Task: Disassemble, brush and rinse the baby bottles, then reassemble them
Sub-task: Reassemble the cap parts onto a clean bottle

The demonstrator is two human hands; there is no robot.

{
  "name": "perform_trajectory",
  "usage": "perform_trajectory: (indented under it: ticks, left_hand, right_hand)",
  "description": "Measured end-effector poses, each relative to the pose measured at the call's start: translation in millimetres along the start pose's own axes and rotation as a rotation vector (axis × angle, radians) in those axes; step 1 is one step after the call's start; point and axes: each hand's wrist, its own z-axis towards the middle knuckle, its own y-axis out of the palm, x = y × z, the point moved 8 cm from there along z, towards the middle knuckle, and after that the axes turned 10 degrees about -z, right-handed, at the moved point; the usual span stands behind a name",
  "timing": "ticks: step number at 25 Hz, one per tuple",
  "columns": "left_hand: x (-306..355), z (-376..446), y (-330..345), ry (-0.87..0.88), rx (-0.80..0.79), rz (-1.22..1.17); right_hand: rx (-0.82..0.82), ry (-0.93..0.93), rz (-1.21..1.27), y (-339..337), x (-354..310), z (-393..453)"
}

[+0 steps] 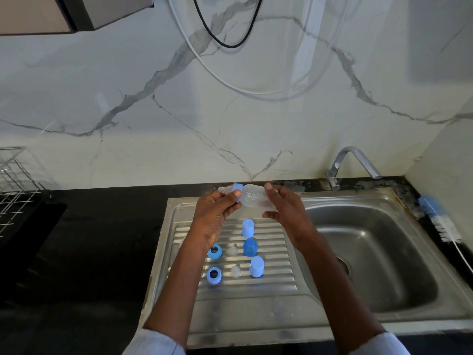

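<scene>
Both hands are holding a baby bottle (pixel 252 198) sideways above the draining board (pixel 276 301): left hand (pixel 215 216) fingers are gripping its blue collar (pixel 237 192), right hand (pixel 284 208) fingers its body. Loose caps, rings and teats are lying beneath; a bottle brush (pixel 440 219) is resting on the counter (pixel 102 252) beside the sink (pixel 371 252).

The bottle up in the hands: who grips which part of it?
The left hand grips the bottle at its blue collar ring; the right hand holds the clear body at its base end.

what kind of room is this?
Most likely a home kitchen: a steel sink with a ribbed draining board, a tap on a dark counter, and a marble-look wall behind.
</scene>
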Motion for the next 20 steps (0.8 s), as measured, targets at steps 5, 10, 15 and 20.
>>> perform_trajectory:
  ticks: [5,10,15,20]
  left_hand:
    - [4.2,0.0,2.2,0.027,-0.025,0.004]
    - [5.5,0.8,5.0,0.034,-0.011,0.028]
    - [2.8,-2.0,4.9,0.033,0.006,-0.007]
    - [1.7,-3.7,8.1,0.042,-0.009,0.083]
  right_hand:
    - [0.018,-0.086,0.006,-1.7,-9.4,-5.8]
    - [-0.003,-0.032,-0.081,0.8,-13.4,-6.4]
    - [0.113,-0.219,-0.233,3.6,-22.8,-13.5]
    - [0.096,0.191,-0.217,-1.1,1.9,-9.3]
